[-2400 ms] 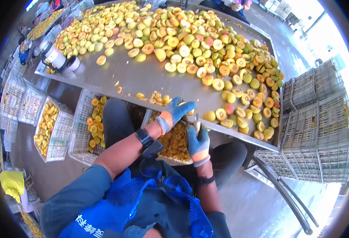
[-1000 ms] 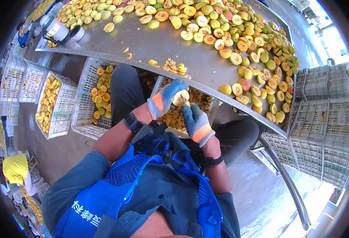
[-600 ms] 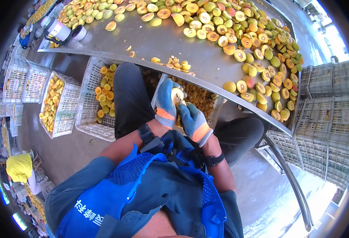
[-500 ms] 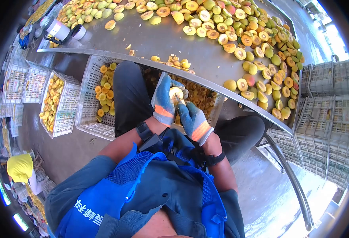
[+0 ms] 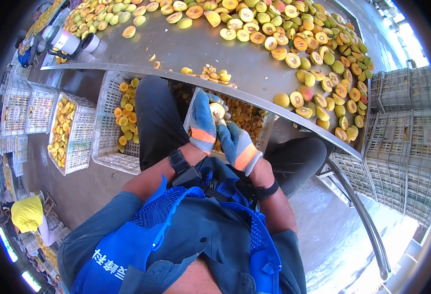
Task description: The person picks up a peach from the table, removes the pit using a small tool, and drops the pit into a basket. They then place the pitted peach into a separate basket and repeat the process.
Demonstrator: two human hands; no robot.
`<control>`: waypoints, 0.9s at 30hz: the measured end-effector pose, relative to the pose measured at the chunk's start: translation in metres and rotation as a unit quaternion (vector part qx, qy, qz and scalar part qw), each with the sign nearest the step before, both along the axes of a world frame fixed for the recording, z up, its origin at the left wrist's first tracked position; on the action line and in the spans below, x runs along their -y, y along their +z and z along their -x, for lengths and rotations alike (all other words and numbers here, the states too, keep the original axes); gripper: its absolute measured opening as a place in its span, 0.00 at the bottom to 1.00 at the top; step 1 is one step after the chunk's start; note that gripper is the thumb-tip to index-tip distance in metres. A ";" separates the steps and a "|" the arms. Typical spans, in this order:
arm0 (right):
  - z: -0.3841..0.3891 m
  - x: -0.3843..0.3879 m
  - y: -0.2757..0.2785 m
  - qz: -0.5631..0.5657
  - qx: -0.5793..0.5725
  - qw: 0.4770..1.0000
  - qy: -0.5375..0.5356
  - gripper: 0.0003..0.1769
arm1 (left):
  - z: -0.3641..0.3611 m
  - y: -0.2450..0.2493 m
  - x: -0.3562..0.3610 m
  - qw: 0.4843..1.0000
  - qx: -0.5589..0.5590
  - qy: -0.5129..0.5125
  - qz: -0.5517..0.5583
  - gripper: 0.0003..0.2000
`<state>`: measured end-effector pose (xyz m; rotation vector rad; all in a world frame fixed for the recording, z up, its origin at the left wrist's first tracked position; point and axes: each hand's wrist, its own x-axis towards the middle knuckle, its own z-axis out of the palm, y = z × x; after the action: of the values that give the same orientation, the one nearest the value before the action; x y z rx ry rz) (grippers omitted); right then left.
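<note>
In the head view my left hand (image 5: pixel 203 120), in a blue and grey glove with an orange cuff, is closed around a halved yellow peach (image 5: pixel 217 111). The cut face points up, with brown at its centre. My right hand (image 5: pixel 236 146), gloved the same way, is curled right against the lower edge of that half. Whatever its fingers grip is hidden. Below both hands stands a crate (image 5: pixel 269 134) of peach scraps (image 5: pixel 247 117), between my knees.
A metal table (image 5: pixel 176 54) ahead carries many peach halves (image 5: pixel 318 59) and small scraps near its edge. At left are a white crate (image 5: pixel 100 122) of halves, another filled crate (image 5: pixel 80 137) and a cup (image 5: pixel 90 43). Stacked crates (image 5: pixel 401 132) stand right; a person in yellow (image 5: pixel 27 214) is far left.
The peach half has turned a little in my left hand, and my right fingers have shifted slightly at its edge. The whole view has moved slightly.
</note>
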<state>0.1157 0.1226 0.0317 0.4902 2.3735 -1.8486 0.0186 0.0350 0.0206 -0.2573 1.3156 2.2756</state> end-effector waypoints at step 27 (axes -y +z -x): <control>-0.012 -0.025 -0.005 0.572 0.159 0.804 0.027 0.22 | 0.010 -0.011 0.005 0.978 -0.101 -0.181 0.000 0.24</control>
<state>0.1279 0.1480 0.0270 0.4804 0.7443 -2.4395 0.0086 0.0299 0.0100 0.2073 1.3349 2.0288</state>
